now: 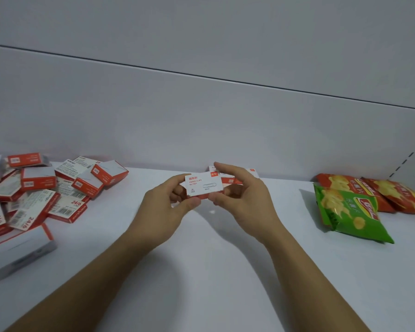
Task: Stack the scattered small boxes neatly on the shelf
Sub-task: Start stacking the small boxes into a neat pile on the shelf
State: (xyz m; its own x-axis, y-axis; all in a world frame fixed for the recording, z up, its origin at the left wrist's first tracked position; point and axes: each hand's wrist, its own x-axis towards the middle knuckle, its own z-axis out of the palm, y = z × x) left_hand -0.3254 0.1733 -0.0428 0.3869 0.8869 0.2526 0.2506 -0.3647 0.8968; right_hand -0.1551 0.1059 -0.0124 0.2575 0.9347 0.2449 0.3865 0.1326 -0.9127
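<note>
Pinching its ends, left grip (167, 202) and right grip (243, 197) hold a "PAPER CLIPS" box (203, 185).

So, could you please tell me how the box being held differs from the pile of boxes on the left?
The paper clip box is held off the shelf between left hand and right hand; the pile of boxes lies on it untouched. The held box faces the camera; the pile is jumbled at many angles. It reads PAPER CLIPS; several in the pile read 24/6. Both are red-and-white cartons.
</note>
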